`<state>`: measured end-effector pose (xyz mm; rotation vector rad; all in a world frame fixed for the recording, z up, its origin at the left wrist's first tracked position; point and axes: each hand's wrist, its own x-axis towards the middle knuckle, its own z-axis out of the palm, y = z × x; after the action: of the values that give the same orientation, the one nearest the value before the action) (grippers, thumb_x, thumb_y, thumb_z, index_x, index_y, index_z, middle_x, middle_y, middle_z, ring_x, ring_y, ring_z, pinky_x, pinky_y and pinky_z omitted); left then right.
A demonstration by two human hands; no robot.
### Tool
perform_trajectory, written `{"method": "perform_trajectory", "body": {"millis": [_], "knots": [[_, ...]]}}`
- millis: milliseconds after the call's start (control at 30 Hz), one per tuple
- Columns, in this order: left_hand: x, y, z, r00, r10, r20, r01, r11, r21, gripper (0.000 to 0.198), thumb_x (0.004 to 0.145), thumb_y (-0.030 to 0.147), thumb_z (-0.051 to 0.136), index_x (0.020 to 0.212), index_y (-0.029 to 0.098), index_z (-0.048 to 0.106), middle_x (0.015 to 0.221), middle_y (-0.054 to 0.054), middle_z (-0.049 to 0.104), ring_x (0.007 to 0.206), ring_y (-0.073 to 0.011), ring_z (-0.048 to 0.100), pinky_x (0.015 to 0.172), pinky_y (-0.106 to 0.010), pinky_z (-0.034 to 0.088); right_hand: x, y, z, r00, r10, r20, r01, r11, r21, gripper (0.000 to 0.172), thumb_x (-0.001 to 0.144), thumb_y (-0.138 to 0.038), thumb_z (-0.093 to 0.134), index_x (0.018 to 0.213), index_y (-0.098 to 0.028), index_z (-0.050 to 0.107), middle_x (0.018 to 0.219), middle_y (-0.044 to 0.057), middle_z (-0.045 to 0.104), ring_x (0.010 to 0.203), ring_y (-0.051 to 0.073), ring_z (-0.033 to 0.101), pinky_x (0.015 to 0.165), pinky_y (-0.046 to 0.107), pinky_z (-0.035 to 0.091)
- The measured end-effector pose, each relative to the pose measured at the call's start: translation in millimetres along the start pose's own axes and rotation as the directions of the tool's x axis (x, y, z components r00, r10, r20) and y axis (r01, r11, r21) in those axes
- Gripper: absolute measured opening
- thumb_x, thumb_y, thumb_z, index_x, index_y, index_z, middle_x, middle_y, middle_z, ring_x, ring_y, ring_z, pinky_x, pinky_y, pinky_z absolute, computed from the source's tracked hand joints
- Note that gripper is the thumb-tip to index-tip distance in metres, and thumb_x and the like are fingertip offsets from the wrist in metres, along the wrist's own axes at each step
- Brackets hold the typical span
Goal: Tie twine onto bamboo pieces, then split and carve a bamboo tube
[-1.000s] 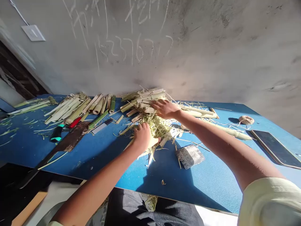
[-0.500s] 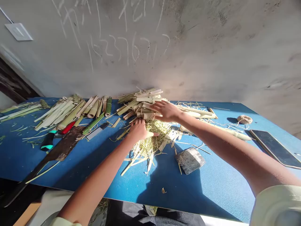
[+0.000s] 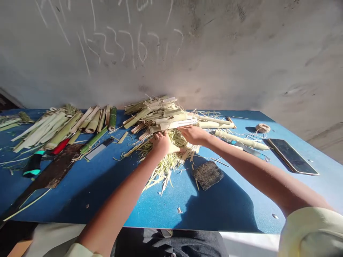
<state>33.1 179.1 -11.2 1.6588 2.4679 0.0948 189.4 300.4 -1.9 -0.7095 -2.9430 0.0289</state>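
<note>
My left hand point(image 3: 162, 142) lies on a heap of pale bamboo shavings point(image 3: 164, 164) in the middle of the blue table point(image 3: 107, 192), thumb stretched out to the right. My right hand point(image 3: 194, 134) rests with flat fingers on the far side of the same heap, close to the left hand. Just behind both hands is a stack of split bamboo pieces point(image 3: 160, 112) against the wall. Neither hand grips anything that I can see.
A dark rough pad point(image 3: 207, 175) lies right of the shavings. A long rusty blade point(image 3: 50, 175), a green-handled tool point(image 3: 33, 167) and bamboo strips point(image 3: 53, 128) lie at the left. A whittled stick point(image 3: 241, 140), a twine ball point(image 3: 262, 127) and a phone point(image 3: 292, 156) lie at the right.
My right hand has drawn back from the bamboo stack onto the shavings. My left hand has slid forward, so the two hands are now closer together. The view has shifted.
</note>
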Motion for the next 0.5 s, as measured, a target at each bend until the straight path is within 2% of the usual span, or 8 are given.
{"method": "perform_trajectory", "body": {"millis": [167,300,400,500], "knots": [[-1.5,-0.6,-4.8,0.996,0.039,-0.078,-0.036,0.999,0.034,0.073,0.091,0.045,0.066,0.151,0.007,0.050,0.148,-0.030,0.055,0.137,-0.0420,0.055,0.105,-0.048,0.051,8.1,22.4,-14.7,0.997,0.077,-0.005,-0.076,0.996,0.053,0.048,0.107,-0.030,0.042,0.148,-0.020,0.064,0.141,0.012,0.071,0.121,0.031,0.071,0.105,0.043,0.056],[-14.9,-6.7,-16.6,0.992,0.108,-0.068,-0.101,0.990,0.101,0.042,0.093,0.018,0.057,0.133,0.006,0.062,0.133,-0.028,0.065,0.121,-0.0368,0.067,0.100,-0.042,0.053,9.3,39.6,-21.9,0.993,0.113,-0.025,-0.110,0.989,0.094,0.048,0.109,-0.034,0.039,0.146,-0.021,0.066,0.139,0.012,0.072,0.118,0.032,0.072,0.101,0.044,0.057],[-40.5,-26.4,-25.0,0.984,0.172,-0.036,-0.165,0.975,0.148,0.036,0.092,0.010,0.053,0.126,0.005,0.065,0.130,-0.026,0.067,0.118,-0.0374,0.069,0.099,-0.043,0.054,11.9,51.7,-25.5,0.987,0.155,-0.048,-0.149,0.983,0.109,0.047,0.110,-0.032,0.037,0.145,-0.021,0.067,0.140,0.011,0.072,0.121,0.031,0.070,0.102,0.043,0.056],[-76.4,-58.6,-26.7,0.979,0.204,0.013,-0.204,0.965,0.168,0.041,0.089,0.010,0.058,0.130,0.010,0.065,0.135,-0.023,0.066,0.122,-0.0376,0.068,0.104,-0.044,0.053,10.8,61.3,-26.0,0.981,0.191,-0.037,-0.186,0.977,0.102,0.043,0.112,-0.030,0.037,0.139,-0.024,0.070,0.136,0.010,0.073,0.118,0.027,0.071,0.100,0.040,0.057]]}}
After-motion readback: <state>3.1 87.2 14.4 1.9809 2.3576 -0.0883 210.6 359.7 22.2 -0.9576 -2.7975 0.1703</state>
